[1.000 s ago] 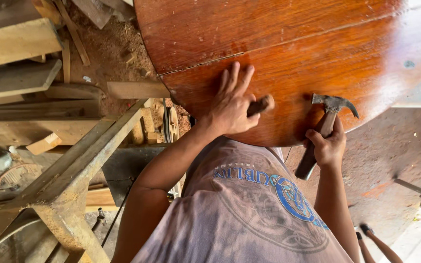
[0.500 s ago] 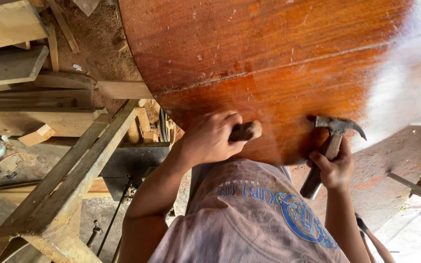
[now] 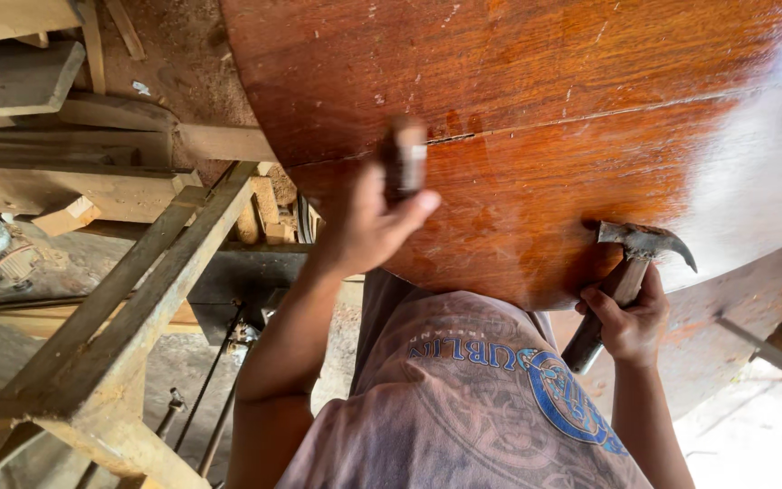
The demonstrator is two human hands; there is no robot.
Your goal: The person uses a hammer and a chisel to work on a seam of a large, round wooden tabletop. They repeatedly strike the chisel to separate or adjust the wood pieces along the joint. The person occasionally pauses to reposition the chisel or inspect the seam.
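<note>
Reddish-brown polished wood fills the view above both hands: a round tabletop (image 3: pixel 536 118) with a seam running across it and a short crack showing at that seam.

The left hand (image 3: pixel 368 222) is closed around a short dark block (image 3: pixel 405 158), thumb and fingers wrapped on it, and holds it against the tabletop just at the seam, right beside the crack. The block is blurred, so what it is made of cannot be told. The right hand (image 3: pixel 628 321) grips the wooden handle of a claw hammer (image 3: pixel 631 263) low down; the steel head rests against the tabletop near its lower edge, claw pointing away from the left hand. The two hands are apart, with bare polished wood between them.

As for progress, I judge the work to be midway at best. The block is placed at the seam, but the hammer sits off to the right and is not on the block, so no blow is landing here. The seam line and crack are plainly visible, which suggests the joint is not yet closed.

Left of the left hand, beyond the forearm, stands a rough timber frame (image 3: pixel 128 317) of pale beams, with loose offcuts (image 3: pixel 65 217) and sawdust behind it. Below both hands is the person's own faded shirt (image 3: pixel 463 407) with a blue round print.
</note>
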